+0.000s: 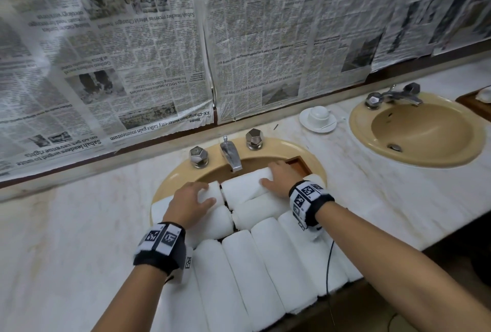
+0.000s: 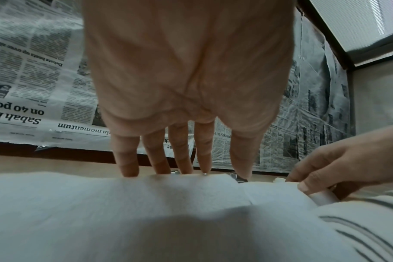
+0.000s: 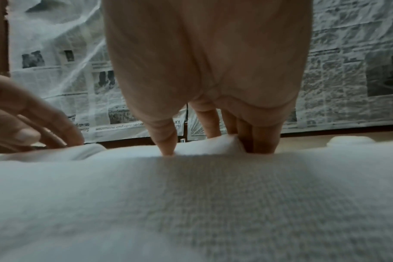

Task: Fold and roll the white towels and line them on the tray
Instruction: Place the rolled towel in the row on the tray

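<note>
Over the beige sink (image 1: 183, 169), rolled white towels (image 1: 255, 265) fill a tray (image 1: 299, 164).

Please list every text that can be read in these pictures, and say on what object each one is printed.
All readable text is on the newspaper sheets covering the wall; several hang upside down.
"Sabah leaders urged to unite on 40 pct revenue rights", upside down.
"KK-Changchun sister-city talks gain momentum", upside down.
"Sabah teacher receives World Changer", upside down.
"quake on Hokkaido island latest to shake Japan", upright.
"Debate heats up over", upside down, left wrist view.
Body columns: too small to read.
Wristband squares: patterns, not words.
</note>
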The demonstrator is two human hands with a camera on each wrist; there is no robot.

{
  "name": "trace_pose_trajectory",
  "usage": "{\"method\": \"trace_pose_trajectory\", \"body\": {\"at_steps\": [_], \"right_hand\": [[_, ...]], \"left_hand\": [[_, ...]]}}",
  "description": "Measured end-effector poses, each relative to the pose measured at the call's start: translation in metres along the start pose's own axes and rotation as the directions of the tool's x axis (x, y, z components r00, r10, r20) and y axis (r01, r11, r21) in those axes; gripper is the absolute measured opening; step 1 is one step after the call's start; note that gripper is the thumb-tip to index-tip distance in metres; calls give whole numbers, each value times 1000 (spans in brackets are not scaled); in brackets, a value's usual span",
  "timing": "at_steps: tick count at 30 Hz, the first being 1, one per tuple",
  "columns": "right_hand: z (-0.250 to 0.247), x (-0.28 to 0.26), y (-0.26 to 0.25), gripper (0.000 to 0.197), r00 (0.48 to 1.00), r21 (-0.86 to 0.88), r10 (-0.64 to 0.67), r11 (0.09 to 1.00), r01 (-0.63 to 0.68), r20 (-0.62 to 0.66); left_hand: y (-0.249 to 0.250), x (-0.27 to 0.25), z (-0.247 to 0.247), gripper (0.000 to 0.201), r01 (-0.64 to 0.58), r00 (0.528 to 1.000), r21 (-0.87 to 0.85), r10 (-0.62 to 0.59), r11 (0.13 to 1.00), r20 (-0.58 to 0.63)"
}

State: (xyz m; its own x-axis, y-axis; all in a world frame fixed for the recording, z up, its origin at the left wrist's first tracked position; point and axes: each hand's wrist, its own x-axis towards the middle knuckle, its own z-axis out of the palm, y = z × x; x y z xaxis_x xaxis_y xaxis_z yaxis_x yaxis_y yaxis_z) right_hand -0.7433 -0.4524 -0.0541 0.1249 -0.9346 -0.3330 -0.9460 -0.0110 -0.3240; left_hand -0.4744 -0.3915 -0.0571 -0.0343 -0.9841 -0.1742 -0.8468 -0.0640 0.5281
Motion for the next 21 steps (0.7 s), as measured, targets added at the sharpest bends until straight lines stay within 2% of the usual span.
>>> {"method": "trace_pose_trajectory", "body": {"at_steps": [3, 5, 10, 14, 17, 21], "right_hand": [[-3, -8, -2, 63, 999, 46, 12, 999, -10, -36], [-6, -18, 1, 64, 994, 105, 17, 994, -5, -110], [-14, -63, 22, 48, 962, 212, 48, 977, 10, -269], [-7, -118, 33, 46, 950, 329, 95, 944, 9, -299], [14, -155, 45, 40, 930, 368, 122, 930, 15, -347], [51, -203, 40, 33, 935, 427, 138, 904, 15, -327]], "left_hand": [[3, -5, -4, 44, -13, 1000, -21, 13, 1000, -19], [-1, -12, -7, 42, -5, 999, -58, 3, 998, -40], [-21, -45, -18, 42, 26, 997, -102, -34, 994, -68], [-48, -83, -26, 44, 76, 990, -130, -91, 989, -111], [-74, -113, -24, 50, 133, 983, -147, -149, 980, -102], [-100, -149, -17, 54, 193, 976, -178, -207, 965, -62]]}}
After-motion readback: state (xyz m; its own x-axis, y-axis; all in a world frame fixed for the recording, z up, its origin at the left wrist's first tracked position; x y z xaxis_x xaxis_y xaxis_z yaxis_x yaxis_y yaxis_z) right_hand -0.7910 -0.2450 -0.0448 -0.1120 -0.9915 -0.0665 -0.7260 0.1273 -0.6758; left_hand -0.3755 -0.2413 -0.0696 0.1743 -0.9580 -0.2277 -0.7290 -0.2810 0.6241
